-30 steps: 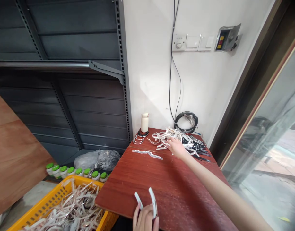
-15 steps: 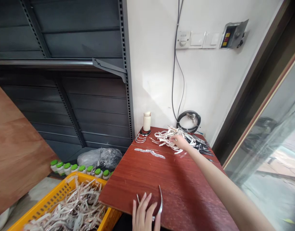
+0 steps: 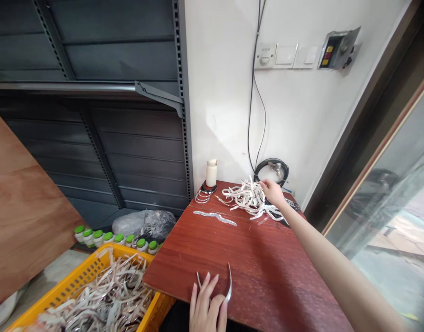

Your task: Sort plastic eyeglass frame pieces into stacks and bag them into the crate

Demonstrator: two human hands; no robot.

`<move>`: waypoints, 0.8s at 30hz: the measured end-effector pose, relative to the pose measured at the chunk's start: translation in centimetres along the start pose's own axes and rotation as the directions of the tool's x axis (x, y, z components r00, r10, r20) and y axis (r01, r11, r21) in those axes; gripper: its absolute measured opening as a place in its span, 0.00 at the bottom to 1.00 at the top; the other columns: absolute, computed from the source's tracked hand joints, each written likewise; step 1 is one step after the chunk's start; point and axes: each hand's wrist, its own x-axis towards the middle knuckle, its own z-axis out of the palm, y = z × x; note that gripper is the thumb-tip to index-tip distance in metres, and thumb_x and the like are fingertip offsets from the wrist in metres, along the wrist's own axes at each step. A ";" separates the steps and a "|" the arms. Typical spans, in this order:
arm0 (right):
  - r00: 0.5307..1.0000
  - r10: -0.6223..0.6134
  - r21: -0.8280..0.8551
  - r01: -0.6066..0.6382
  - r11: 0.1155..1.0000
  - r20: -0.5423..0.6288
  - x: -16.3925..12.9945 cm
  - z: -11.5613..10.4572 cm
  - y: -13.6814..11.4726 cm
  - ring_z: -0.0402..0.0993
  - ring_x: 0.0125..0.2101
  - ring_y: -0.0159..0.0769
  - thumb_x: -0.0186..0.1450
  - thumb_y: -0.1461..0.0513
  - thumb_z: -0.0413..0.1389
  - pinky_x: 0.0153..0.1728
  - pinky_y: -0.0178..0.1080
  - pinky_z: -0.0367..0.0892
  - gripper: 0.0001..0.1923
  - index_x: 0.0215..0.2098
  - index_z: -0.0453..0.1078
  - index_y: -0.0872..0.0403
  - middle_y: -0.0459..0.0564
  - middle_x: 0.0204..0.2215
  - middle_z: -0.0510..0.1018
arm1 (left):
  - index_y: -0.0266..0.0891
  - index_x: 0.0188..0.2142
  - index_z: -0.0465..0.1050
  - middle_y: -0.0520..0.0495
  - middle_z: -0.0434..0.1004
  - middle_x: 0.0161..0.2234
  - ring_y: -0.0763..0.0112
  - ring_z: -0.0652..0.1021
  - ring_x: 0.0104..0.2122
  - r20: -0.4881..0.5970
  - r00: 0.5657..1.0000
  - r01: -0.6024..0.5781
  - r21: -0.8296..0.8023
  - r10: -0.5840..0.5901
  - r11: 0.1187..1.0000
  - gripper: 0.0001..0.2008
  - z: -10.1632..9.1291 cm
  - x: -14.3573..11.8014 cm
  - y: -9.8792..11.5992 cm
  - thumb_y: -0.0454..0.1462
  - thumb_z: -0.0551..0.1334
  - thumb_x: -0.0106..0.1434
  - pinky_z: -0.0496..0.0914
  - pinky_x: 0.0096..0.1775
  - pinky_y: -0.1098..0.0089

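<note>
Two hands are seen on the red-brown table [image 3: 253,267]. The left hand [image 3: 207,308] lies at the near edge with its fingers spread, and a curved white band [image 3: 229,282] is held upright against its outer fingers. The right hand [image 3: 274,192] is stretched to the far end, fingers curled into a tangled heap of white bands [image 3: 249,199]; whether one is pinched cannot be told. Dark bands [image 3: 291,205] lie just behind the heap. A cream bottle [image 3: 211,173] stands near the wall, and a yellow crate [image 3: 94,299] of more bands sits below the table's left edge. It is judged that, since the bands interlock, several could be dragged off the table if one is pulled. No writing can be read anywhere.
</note>
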 end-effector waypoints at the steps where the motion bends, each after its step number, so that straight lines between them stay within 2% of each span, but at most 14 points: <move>1: 1.000 0.010 0.009 -0.009 1.000 -0.026 -0.1 -0.2 -0.1 0.74 0.41 0.44 0.65 0.58 0.52 0.44 0.42 0.64 0.11 0.36 0.75 0.52 0.53 0.37 0.81 | 0.45 0.34 0.72 0.45 0.76 0.52 0.65 0.68 0.61 0.003 1.000 0.002 -0.004 -0.002 1.000 0.08 -0.1 0.1 0.0 0.32 0.56 0.66 0.50 0.66 0.56; 6: 0.980 0.144 0.117 -0.128 0.985 -0.137 -0.8 -1.5 -0.4 0.73 0.44 0.47 0.62 0.59 0.55 0.45 0.44 0.64 0.07 0.34 0.73 0.51 0.54 0.36 0.79 | 0.44 0.40 0.73 0.45 0.76 0.52 0.65 0.69 0.60 0.017 0.999 -0.044 0.010 0.044 0.999 0.07 -0.8 0.4 -0.4 0.33 0.58 0.65 0.52 0.66 0.59; 9: 0.944 0.269 0.263 -0.216 0.941 -0.190 -1.6 -2.1 -0.7 0.73 0.41 0.46 0.64 0.57 0.52 0.40 0.43 0.67 0.12 0.40 0.72 0.53 0.55 0.36 0.78 | 0.43 0.43 0.73 0.44 0.76 0.52 0.65 0.70 0.60 0.028 0.996 -0.086 0.043 0.085 0.995 0.08 -1.0 0.6 -0.6 0.34 0.59 0.64 0.52 0.65 0.60; 11: 0.931 0.327 0.386 -0.246 0.889 -0.160 -2.8 -2.2 -1.3 0.75 0.37 0.43 0.64 0.56 0.49 0.34 0.42 0.70 0.16 0.45 0.70 0.55 0.54 0.35 0.77 | 0.42 0.44 0.72 0.44 0.76 0.53 0.64 0.70 0.60 0.038 0.996 -0.082 0.051 0.080 0.995 0.09 -1.2 0.7 -0.6 0.34 0.59 0.64 0.53 0.65 0.59; 14: 0.943 0.332 0.538 -0.271 0.798 -0.017 -6.6 -1.3 -3.2 0.75 0.30 0.38 0.61 0.55 0.53 0.31 0.40 0.72 0.19 0.48 0.70 0.54 0.49 0.31 0.77 | 0.42 0.46 0.72 0.44 0.76 0.54 0.64 0.69 0.61 0.058 0.996 -0.072 0.037 0.070 0.997 0.10 -1.5 0.7 -0.3 0.34 0.58 0.65 0.55 0.64 0.57; 16: 0.946 0.294 0.653 -0.311 0.691 0.139 -10.5 0.0 -4.9 0.76 0.30 0.37 0.58 0.55 0.59 0.34 0.41 0.73 0.21 0.49 0.70 0.52 0.46 0.29 0.77 | 0.41 0.48 0.70 0.44 0.75 0.54 0.64 0.69 0.61 0.078 0.996 -0.051 0.022 0.049 0.998 0.12 -1.7 0.7 0.0 0.33 0.58 0.65 0.58 0.63 0.56; 18: 0.905 0.199 0.815 -0.425 0.394 0.376 -15.0 1.8 -6.4 0.76 0.33 0.37 0.56 0.55 0.64 0.40 0.44 0.72 0.27 0.53 0.69 0.47 0.45 0.30 0.77 | 0.39 0.52 0.68 0.42 0.74 0.56 0.63 0.69 0.61 0.093 0.996 -0.017 0.012 0.016 1.000 0.15 -1.9 0.6 0.2 0.33 0.58 0.65 0.61 0.62 0.56; 19: 0.873 0.148 0.818 -0.488 0.303 0.466 -17.1 2.7 -7.0 0.76 0.34 0.37 0.55 0.54 0.66 0.43 0.45 0.71 0.27 0.53 0.69 0.46 0.44 0.30 0.77 | 0.38 0.53 0.67 0.41 0.73 0.57 0.63 0.69 0.61 0.098 0.995 0.000 0.010 -0.001 1.000 0.16 -2.0 0.5 0.3 0.33 0.58 0.65 0.62 0.61 0.55; 20: 0.831 0.109 0.793 -0.554 0.253 0.546 -19.1 3.6 -7.5 0.76 0.36 0.37 0.55 0.54 0.67 0.45 0.45 0.70 0.26 0.51 0.71 0.46 0.44 0.31 0.77 | 0.37 0.55 0.66 0.40 0.72 0.58 0.63 0.68 0.62 0.100 0.995 0.018 0.010 -0.019 1.000 0.18 -2.0 0.4 0.4 0.33 0.58 0.66 0.63 0.61 0.55; 21: 0.792 0.082 0.758 -0.605 0.242 0.606 -20.7 4.4 -7.8 0.76 0.37 0.37 0.54 0.52 0.67 0.47 0.46 0.69 0.25 0.49 0.73 0.47 0.45 0.32 0.77 | 0.35 0.57 0.64 0.39 0.71 0.59 0.63 0.68 0.62 0.100 0.994 0.033 0.011 -0.034 0.999 0.20 -2.0 0.4 0.5 0.34 0.58 0.66 0.64 0.61 0.55; 22: 0.757 0.062 0.720 -0.640 0.269 0.650 -22.0 5.1 -8.0 0.76 0.37 0.37 0.55 0.51 0.67 0.49 0.46 0.68 0.23 0.47 0.74 0.48 0.45 0.33 0.77 | 0.34 0.59 0.62 0.38 0.70 0.59 0.63 0.68 0.62 0.102 0.994 0.049 0.012 -0.050 0.999 0.22 -2.1 0.3 0.5 0.34 0.58 0.66 0.65 0.60 0.55; 24: 0.729 0.018 0.660 -0.630 0.410 0.684 -23.5 5.8 -8.0 0.75 0.38 0.38 0.57 0.48 0.64 0.49 0.46 0.67 0.21 0.44 0.76 0.49 0.47 0.35 0.77 | 0.33 0.62 0.58 0.37 0.69 0.60 0.63 0.67 0.63 0.117 0.991 0.070 0.015 -0.071 0.997 0.25 -2.2 0.3 0.6 0.34 0.57 0.67 0.65 0.60 0.55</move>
